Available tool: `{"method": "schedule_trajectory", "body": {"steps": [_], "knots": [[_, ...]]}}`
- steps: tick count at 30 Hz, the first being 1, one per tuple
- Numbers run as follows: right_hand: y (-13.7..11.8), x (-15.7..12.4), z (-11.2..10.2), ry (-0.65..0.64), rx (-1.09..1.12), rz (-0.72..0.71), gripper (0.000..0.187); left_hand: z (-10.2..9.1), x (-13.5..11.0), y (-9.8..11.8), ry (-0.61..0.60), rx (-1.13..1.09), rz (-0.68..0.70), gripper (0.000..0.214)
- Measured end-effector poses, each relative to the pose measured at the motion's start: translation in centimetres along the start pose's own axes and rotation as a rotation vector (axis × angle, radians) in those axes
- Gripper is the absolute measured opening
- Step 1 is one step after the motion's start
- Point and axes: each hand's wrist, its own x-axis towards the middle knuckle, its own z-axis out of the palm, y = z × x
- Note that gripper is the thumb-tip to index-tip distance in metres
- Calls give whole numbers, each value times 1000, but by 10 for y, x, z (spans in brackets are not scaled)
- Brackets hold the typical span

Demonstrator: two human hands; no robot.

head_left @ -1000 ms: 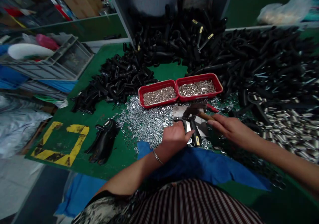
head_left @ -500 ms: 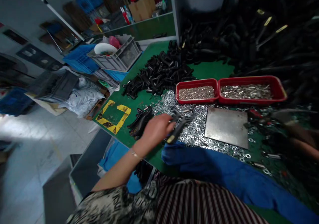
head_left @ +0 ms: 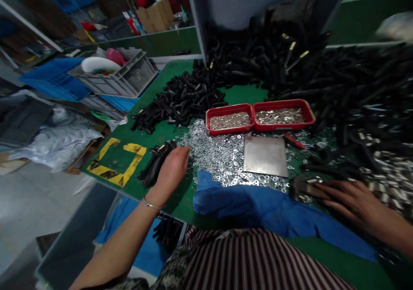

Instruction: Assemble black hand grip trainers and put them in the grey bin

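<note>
My left hand point(head_left: 174, 167) is closed and rests against the near end of a stack of black-handled tools point(head_left: 153, 167) on the green bench. Its fingertips point down and away, and I cannot make out whether they hold anything. On the right, my right hand point(head_left: 358, 202) reaches in with its fingers stretched and slightly apart. Its fingertips touch a dark, curved metal tool part point(head_left: 300, 186), which is blurred. Loose washers point(head_left: 219, 152) cover the bench between the hands, around a flat metal plate point(head_left: 265, 156).
Two red trays point(head_left: 253, 128) hold small metal parts. Black parts point(head_left: 180, 100) are heaped behind, with more dark handles point(head_left: 364, 79) at right and silver cylinders point(head_left: 390, 182) near my right hand. Blue cloth point(head_left: 258, 204) lies along the front edge; yellow tape point(head_left: 111, 180) marks a square.
My left hand has moved from over the washers to the tool stack; the black-handled tool it held no longer shows in it. My right hand has come further into view. The view has swung right.
</note>
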Motion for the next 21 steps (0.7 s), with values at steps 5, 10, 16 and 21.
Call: {"method": "schedule_trajectory", "body": {"steps": [5, 10, 16, 21], "knots": [[7, 8, -18, -45, -40, 9, 35, 61, 20, 36, -106, 279, -113, 40], [19, 44, -25, 64, -86, 102, 33, 73, 24, 34, -113, 203, 64, 35], [45, 128, -14, 20, -315, 325, 33, 70, 21, 38, -85, 60, 129, 32], [61, 151, -12, -96, -464, 626, 29, 77, 13, 23, -53, 89, 30, 35]]}}
